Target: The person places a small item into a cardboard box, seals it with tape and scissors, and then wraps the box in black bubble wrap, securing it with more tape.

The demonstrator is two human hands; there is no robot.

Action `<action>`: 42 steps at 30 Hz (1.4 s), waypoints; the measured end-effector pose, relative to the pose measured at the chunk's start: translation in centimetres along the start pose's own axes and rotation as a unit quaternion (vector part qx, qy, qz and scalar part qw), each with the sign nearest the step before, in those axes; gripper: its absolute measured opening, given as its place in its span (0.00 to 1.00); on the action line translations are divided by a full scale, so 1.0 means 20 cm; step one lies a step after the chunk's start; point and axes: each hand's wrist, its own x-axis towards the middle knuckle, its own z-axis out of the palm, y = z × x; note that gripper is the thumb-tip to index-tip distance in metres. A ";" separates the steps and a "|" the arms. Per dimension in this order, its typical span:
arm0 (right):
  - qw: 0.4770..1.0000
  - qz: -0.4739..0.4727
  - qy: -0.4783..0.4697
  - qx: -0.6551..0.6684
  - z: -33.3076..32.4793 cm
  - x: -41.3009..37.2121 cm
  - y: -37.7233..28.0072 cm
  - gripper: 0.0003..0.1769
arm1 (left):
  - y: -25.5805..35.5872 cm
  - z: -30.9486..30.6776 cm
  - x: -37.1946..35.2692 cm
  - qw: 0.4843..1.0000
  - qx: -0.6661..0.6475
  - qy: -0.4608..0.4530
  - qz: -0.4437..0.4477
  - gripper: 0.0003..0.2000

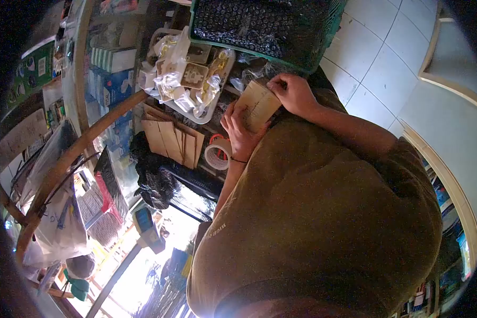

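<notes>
Cardboard box [257,106] in both hands [241,132], shirt lettering [217,229] blurred

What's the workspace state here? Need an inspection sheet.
surface: counter, crowded, little of it bare
job's things: small cardboard box, held above the counter edge
clutter: tape roll; flat cardboard stack; tray of wrapped switches; green crate of bubble wrap; black bag
hands: left hand and right hand both grip the box
cables: nothing seen
surroundings: tiled floor; stocked shelves
</notes>
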 end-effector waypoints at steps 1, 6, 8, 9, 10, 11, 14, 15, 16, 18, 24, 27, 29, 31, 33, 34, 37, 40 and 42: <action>1.000 0.001 0.008 0.000 0.00 -0.01 -0.01 0.10 | 0.00 0.00 0.00 1.000 0.000 0.000 0.001 0.37; 0.999 0.046 0.004 -0.016 0.01 -0.01 -0.01 0.15 | -0.02 0.01 0.00 1.000 -0.004 -0.003 0.005 0.38; 0.996 0.088 0.030 -0.005 0.00 0.00 -0.03 0.20 | -0.04 0.02 -0.02 1.000 0.007 -0.010 -0.002 0.39; 0.995 0.094 0.021 0.002 0.00 0.00 -0.02 0.22 | -0.04 0.02 -0.02 1.000 0.013 -0.012 -0.004 0.39; 0.995 0.099 0.013 0.008 0.01 0.01 0.00 0.23 | -0.04 0.02 -0.01 1.000 0.014 -0.014 -0.001 0.40; 0.994 0.105 0.005 0.014 0.02 0.01 0.02 0.25 | -0.04 0.01 -0.01 1.000 0.015 -0.016 0.002 0.40; 0.994 0.106 0.004 -0.011 0.05 0.03 0.09 0.23 | -0.02 0.01 0.00 1.000 0.013 -0.014 0.003 0.40; 0.994 0.110 -0.005 -0.002 0.04 0.03 0.09 0.23 | -0.01 0.01 0.00 1.000 0.011 -0.010 0.003 0.40; 0.993 0.113 -0.014 0.006 0.03 0.03 0.09 0.22 | -0.01 0.00 0.00 1.000 0.010 -0.012 0.004 0.40; 0.993 0.111 -0.013 0.035 0.03 0.03 0.08 0.21 | -0.01 0.00 0.00 1.000 0.009 -0.013 0.003 0.40; 0.993 0.093 -0.024 0.069 0.02 0.02 0.06 0.20 | 0.01 0.01 -0.02 1.000 0.005 0.011 -0.014 0.40; 0.998 0.052 -0.023 0.042 0.04 0.04 0.16 0.20 | 0.03 0.00 -0.02 0.999 0.003 0.006 -0.034 0.39; 0.997 0.068 -0.032 0.030 0.01 0.02 0.12 0.19 | 0.04 0.00 -0.02 0.999 0.007 0.012 -0.047 0.38; 0.996 0.058 -0.043 0.055 -0.02 0.01 0.04 0.19 | 0.05 -0.01 -0.02 0.998 0.006 0.018 -0.057 0.38; 0.997 0.036 -0.056 0.048 -0.03 0.00 0.01 0.18 | 0.07 -0.02 0.00 0.998 0.001 0.024 -0.061 0.38; 0.997 0.018 -0.063 0.029 -0.03 0.00 0.01 0.18 | 0.08 -0.02 0.00 0.998 0.002 0.031 -0.057 0.38; 0.998 -0.008 -0.060 -0.022 -0.03 0.02 -0.01 0.17 | 0.08 -0.02 0.00 0.997 -0.001 0.044 -0.057 0.37; 0.996 -0.003 -0.056 -0.064 0.00 0.08 0.05 0.19 | 0.09 -0.02 0.00 0.995 -0.013 0.054 -0.081 0.37; 0.993 0.029 -0.090 -0.069 -0.02 0.08 0.00 0.20 | 0.11 -0.03 0.00 0.993 -0.011 0.067 -0.095 0.37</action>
